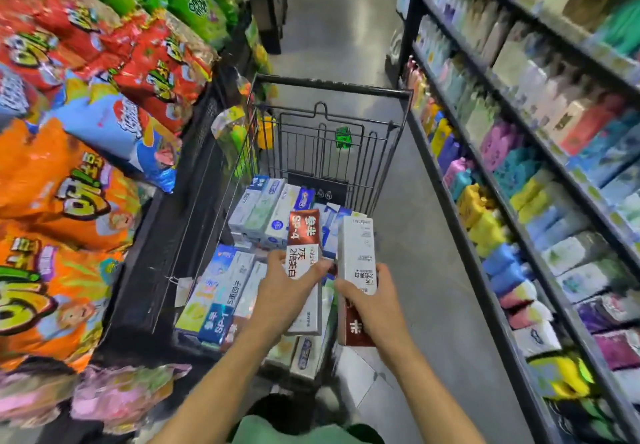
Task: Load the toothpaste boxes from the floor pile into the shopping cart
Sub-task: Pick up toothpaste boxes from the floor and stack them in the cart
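Red-and-white toothpaste boxes — two, left hand gripping one, right hand gripping the other.

Red-and-white toothpaste box; black wire cart; orange snack bags; grey floor.

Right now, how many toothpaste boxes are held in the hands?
2: the left hand grips a red-and-white box, the right hand a white box, both over the cart.
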Motion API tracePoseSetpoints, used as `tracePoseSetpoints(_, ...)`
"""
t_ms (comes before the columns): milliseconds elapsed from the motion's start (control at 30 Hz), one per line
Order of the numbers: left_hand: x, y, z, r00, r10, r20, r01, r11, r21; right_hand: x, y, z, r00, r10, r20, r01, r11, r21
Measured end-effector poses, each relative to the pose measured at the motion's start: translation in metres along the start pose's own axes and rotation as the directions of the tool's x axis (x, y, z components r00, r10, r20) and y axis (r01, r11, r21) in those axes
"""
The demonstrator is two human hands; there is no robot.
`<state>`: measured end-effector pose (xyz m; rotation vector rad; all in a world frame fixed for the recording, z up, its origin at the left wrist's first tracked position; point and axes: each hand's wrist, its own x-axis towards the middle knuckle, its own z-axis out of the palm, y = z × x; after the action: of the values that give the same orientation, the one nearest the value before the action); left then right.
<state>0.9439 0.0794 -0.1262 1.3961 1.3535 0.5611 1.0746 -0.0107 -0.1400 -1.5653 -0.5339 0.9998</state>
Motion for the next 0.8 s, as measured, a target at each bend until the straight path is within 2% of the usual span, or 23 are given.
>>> tracePoseSetpoints(233,0.106,-0.013,-0.001,0.998,0.051,0.030,-0.056,0.974,0.221,0.069,0.011,0.034,0.990,0.100,-0.101,-0.098,0.995,0.025)
tracePoseSetpoints(400,0.184,-0.019,0.000,0.992,0.047,0.115,-0.084,0.935,0.344,0.121,0.021,0.064,0.961,0.162,-0.223,-0.157,0.987,0.042)
tracePoseSetpoints(500,0.229,-0.026,0.004,0.988,0.026,0.155,-0.096,0.882,0.462,0.158,0.029,0.074,0.941,0.162,-0.296,-0.172,0.985,-0.007)
tracePoseSetpoints(600,0.267,-0.032,0.012,0.979,0.036,0.199,-0.152,0.783,0.603,0.190,0.036,0.079,0.921,0.181,-0.344,-0.202,0.979,-0.025)
tracePoseSetpoints(800,0.330,-0.052,0.049,0.955,-0.009,0.296,-0.199,0.723,0.662,0.232,0.058,0.080,0.895,0.200,-0.400,-0.236,0.971,-0.043)
